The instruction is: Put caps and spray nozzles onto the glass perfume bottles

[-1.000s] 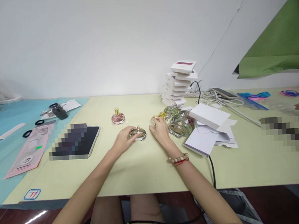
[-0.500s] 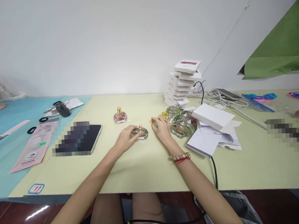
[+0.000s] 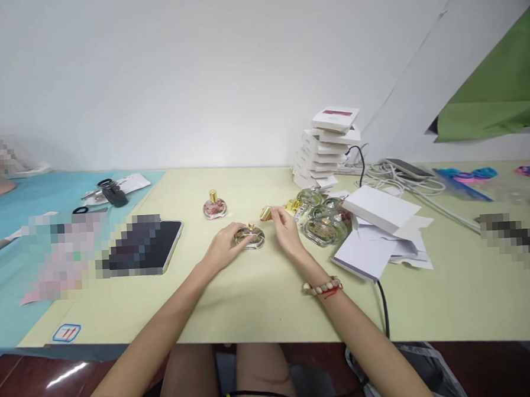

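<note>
The glass bottle (image 3: 257, 241) is standing on the pale yellow table (image 3: 253, 309), near the middle of the scene, and is showing a short gold neck at its top. The left hand (image 3: 225, 246) is holding it from the left side, half closed, with the thumb lying across the near face and the fingers curling behind the far side. The right hand (image 3: 287, 228), just to the right of the bottle, is pinching a shiny gold cap (image 3: 264, 213) between thumb and fingertips; its other fingers are folding inward, and the cap is pointing left, slightly above the table and apart from the bottle's neck. A beaded bracelet (image 3: 319, 288) is circling the right wrist. To the far left of the held bottle, a pink bottle (image 3: 214, 209) is standing upright with its gold cap on. Just to the right of the right hand, a cluster of glass bottles (image 3: 323, 231) is sitting close together, with loose gold caps (image 3: 294, 206) lying at its left edge. Farther right, white boxes and papers (image 3: 381, 209) are lying in a loose heap, and on the far side a stack of white boxes (image 3: 325, 154) is rising near the wall. On the left, a dark-screened device (image 3: 170, 239), partly blurred, is lying flat beside a blue cloth (image 3: 7, 295), where a dark jar (image 3: 113, 193) is leaning.
</note>
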The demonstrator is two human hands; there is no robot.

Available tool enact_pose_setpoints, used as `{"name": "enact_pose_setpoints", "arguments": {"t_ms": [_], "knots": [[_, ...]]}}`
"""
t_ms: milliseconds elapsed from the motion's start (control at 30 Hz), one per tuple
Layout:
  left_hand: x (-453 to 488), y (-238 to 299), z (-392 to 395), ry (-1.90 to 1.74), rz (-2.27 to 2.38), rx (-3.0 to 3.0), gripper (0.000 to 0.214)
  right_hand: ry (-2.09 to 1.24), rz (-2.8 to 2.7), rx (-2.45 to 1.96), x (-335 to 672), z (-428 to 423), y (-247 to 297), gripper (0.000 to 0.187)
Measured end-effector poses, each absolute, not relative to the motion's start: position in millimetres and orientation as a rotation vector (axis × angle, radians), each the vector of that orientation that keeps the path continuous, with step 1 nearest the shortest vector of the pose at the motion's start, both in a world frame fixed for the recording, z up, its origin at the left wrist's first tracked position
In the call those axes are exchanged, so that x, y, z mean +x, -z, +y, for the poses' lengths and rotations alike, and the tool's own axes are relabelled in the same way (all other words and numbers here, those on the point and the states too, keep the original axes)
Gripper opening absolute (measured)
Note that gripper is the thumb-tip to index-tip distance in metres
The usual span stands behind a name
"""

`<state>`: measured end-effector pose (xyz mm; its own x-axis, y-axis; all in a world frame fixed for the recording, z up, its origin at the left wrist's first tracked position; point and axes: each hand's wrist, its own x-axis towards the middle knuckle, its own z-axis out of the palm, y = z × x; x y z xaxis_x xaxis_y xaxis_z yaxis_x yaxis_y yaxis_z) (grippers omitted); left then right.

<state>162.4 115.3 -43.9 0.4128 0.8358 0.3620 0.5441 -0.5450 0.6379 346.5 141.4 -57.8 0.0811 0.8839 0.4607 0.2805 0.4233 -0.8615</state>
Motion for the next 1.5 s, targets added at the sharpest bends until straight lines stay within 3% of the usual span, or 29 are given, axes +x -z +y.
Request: {"name": "enact_pose_setpoints", "arguments": {"t_ms": [200,633,1200,1300,1500], "knots": [[162,42,115,-0.912,1.169,2.267,0.037,-0.985,-1.337,-0.881,334,134,49,0.042],[164,39,114,-0.886,1.157,2.278,0.037,-0.835,-1.597,-0.894,331,130,46,0.024],[162,42,114,-0.911,1.186,2.325,0.037,-1.243,-1.524,-0.794,337,137,59,0.034],[161,44,116,-0.946,1.241,2.405,0.039,-1.173,-1.552,-0.829,336,136,57,0.035],[151,49,127,-1.029,1.499,2.43,0.04,-0.712,-1.761,-1.004,336,129,55,0.039]]}}
